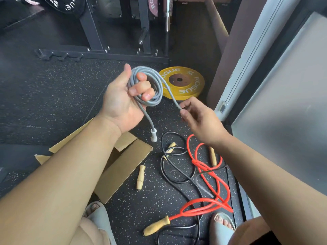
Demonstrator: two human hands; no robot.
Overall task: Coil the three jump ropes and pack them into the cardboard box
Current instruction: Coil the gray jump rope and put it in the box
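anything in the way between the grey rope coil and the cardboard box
Nothing visible blocks it. The grey rope coil is held up in the left hand, its tail pinched by the right hand. The cardboard box lies open just below; only the person's own left forearm crosses over it.

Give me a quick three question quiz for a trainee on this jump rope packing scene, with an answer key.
1. True or false: the grey rope is coiled in the left hand.
2. What does the right hand pinch?
A. red rope
B. grey rope's free end
C. black rope
3. How many ropes lie inside the cardboard box?

Key: 1 true; 2 B; 3 none visible.
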